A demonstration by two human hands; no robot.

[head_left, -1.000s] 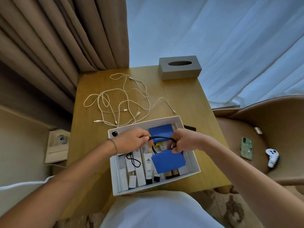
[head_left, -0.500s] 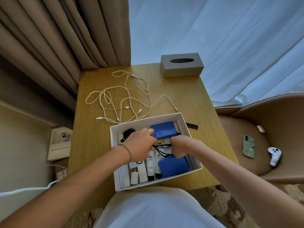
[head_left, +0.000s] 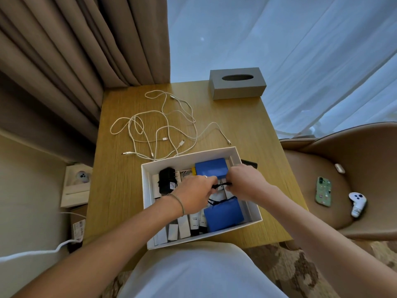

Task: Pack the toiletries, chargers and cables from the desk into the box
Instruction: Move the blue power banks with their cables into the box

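Black cable (head_left: 221, 186) is pinched by both hands – left (head_left: 194, 195), right (head_left: 247, 183) – over the white box (head_left: 148, 203), fingers curled tight.

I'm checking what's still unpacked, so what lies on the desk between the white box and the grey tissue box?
In the head view, tangled white cables lie on the desk between the white box and the grey tissue box, towards the left; the rest is bare wood.

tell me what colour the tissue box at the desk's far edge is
Grey tissue box, clearest in the head view.
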